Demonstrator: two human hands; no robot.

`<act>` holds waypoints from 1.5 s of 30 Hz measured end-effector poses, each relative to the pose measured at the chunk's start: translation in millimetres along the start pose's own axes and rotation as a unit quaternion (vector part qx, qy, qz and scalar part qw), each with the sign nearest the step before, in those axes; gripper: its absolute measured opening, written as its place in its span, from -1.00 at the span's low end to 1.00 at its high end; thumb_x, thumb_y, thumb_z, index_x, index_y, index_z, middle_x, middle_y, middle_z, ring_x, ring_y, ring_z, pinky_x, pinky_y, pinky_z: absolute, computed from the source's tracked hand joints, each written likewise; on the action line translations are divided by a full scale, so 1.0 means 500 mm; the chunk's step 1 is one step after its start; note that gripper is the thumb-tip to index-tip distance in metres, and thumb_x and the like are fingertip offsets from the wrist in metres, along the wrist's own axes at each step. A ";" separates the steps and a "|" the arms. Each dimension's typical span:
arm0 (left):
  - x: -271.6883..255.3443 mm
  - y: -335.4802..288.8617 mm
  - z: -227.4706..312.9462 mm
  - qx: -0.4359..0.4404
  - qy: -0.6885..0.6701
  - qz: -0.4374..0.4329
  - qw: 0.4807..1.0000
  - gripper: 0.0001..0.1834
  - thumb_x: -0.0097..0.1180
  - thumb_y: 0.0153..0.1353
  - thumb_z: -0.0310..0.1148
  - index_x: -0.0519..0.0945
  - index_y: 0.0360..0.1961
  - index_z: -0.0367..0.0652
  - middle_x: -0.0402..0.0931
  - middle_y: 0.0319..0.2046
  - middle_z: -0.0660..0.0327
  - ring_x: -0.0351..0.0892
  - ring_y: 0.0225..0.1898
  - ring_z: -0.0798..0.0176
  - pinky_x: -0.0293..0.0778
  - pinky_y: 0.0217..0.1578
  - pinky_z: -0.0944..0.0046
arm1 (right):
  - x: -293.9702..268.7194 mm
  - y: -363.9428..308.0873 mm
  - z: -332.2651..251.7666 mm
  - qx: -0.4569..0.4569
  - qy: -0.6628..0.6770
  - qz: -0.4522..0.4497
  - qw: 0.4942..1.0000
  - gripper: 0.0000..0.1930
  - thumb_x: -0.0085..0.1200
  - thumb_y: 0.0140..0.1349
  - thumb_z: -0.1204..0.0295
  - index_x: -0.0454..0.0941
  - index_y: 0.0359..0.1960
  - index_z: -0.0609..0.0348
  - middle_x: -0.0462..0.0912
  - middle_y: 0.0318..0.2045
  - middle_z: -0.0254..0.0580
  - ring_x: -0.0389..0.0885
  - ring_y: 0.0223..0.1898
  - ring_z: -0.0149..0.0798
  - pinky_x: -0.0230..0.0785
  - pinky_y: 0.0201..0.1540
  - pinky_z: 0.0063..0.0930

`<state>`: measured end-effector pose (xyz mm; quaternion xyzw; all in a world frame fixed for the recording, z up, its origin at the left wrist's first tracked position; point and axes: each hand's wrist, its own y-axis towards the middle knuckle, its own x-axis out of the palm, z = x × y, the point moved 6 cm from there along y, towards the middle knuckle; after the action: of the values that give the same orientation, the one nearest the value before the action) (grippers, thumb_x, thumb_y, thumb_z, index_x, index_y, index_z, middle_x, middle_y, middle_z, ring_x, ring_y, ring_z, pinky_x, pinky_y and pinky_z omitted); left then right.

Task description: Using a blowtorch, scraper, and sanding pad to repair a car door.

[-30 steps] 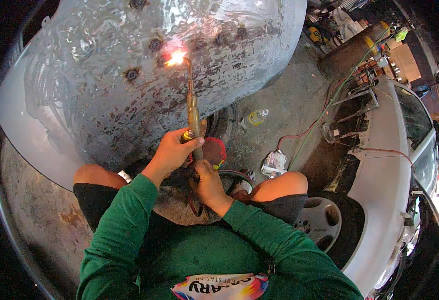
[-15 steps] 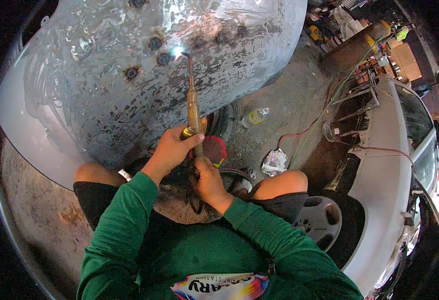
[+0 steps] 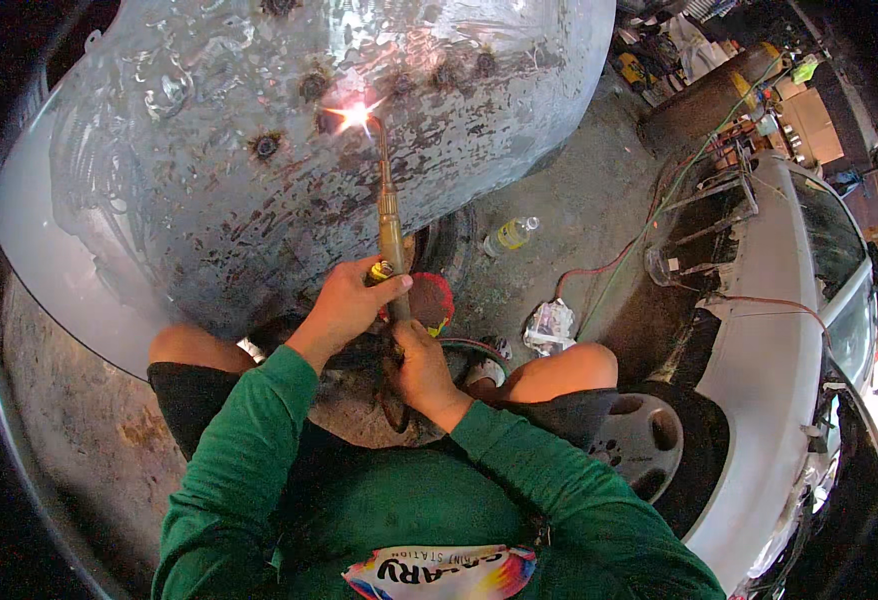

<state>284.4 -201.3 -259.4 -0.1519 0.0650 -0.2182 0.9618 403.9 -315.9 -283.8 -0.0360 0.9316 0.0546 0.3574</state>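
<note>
Lit torch [image 3: 390, 230] pointing forward, with bent tip [image 3: 383, 150] over the grey metal panel [image 3: 199, 240]. At the end of the tip, a broad pinkish-white flare [image 3: 356, 114] with spreading rays, in place of the compact blue-white glow of half a second earlier, and slightly lower in view; probably a sign of heat reaching the metal there, hence of work in progress rather than finished. Contact between tip and panel impossible to tell. Around the flare, dark burnt spots [image 3: 265, 146], the closest partly lost in glare. Left hand [image 3: 349, 305] clamped on the torch beside a yellow fitting [image 3: 380, 271]; right hand [image 3: 425, 370] closed on its lower end; both little changed. Farther out, rightward, a clear bottle [image 3: 511, 236] and a pale car body [image 3: 769, 340].
</note>
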 end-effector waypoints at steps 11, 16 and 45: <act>0.000 0.007 0.020 -0.001 -0.018 0.007 1.000 -0.69 0.39 0.40 -0.26 0.73 -0.02 -0.29 0.74 -0.20 0.30 0.60 -0.17 0.39 0.53 0.00 0.26 | -0.024 0.021 -0.017 -0.010 0.009 0.064 0.998 -0.69 0.27 0.13 0.63 0.51 -0.08 0.23 0.56 -0.20 0.13 0.64 -0.13 0.34 0.50 -0.12 -0.02; 0.002 0.002 0.022 0.050 -0.069 0.005 0.996 -0.70 0.39 0.40 -0.27 0.73 -0.01 -0.28 0.72 -0.22 0.33 0.59 -0.18 0.40 0.53 0.00 0.27 | -0.025 0.018 -0.020 0.000 0.013 0.049 0.999 -0.69 0.27 0.13 0.63 0.52 -0.08 0.24 0.57 -0.21 0.12 0.64 -0.13 0.35 0.49 -0.13 0.00; 0.010 -0.012 0.030 -0.009 -0.022 -0.011 1.000 -0.66 0.38 0.40 -0.22 0.76 0.02 -0.27 0.75 -0.20 0.31 0.60 -0.16 0.41 0.53 0.01 0.26 | -0.033 0.003 -0.009 -0.022 0.010 0.032 0.999 -0.61 0.26 0.12 0.62 0.52 0.01 0.27 0.61 -0.08 0.24 0.63 -0.06 0.42 0.52 -0.07 0.15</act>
<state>289.4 -204.5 -243.4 -0.1661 0.0445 -0.2249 0.9591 413.0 -314.3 -269.3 -0.0144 0.9344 0.0867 0.3453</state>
